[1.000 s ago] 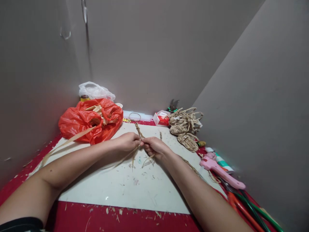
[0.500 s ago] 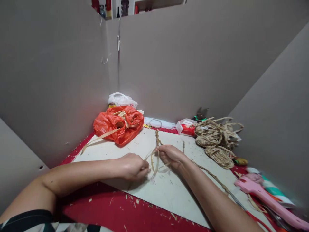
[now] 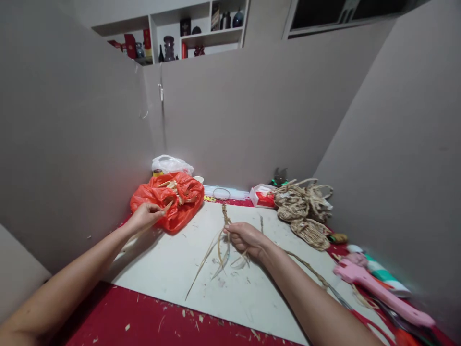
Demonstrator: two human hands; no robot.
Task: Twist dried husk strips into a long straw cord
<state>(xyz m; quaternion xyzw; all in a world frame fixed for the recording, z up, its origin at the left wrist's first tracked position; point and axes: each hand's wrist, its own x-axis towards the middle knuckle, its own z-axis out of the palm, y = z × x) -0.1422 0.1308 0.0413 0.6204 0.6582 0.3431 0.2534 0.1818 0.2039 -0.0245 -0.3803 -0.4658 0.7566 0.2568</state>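
My right hand (image 3: 247,239) pinches a braided straw cord (image 3: 225,214) near its lower end, over the white board (image 3: 169,269). Several loose pale straw strands (image 3: 203,269) fan out below those fingers. Out to the left, my left hand (image 3: 146,217) is closed on a flat straw strip (image 3: 167,206) at the front of the orange-red plastic bag (image 3: 187,216). More straw pieces (image 3: 173,185) show in the bag's mouth.
Woven straw sandals (image 3: 306,211) lie at the right, near a red-and-white tissue pack (image 3: 262,196). A pink tool (image 3: 385,293) lies at the right edge. A long twisted cord (image 3: 309,266) runs past my right forearm. Grey panels (image 3: 223,120) surround the table.
My left hand has moved from the loose strands out left to the bag and taken hold of a straw strip. My right hand still pinches the braid. The view has tilted up.
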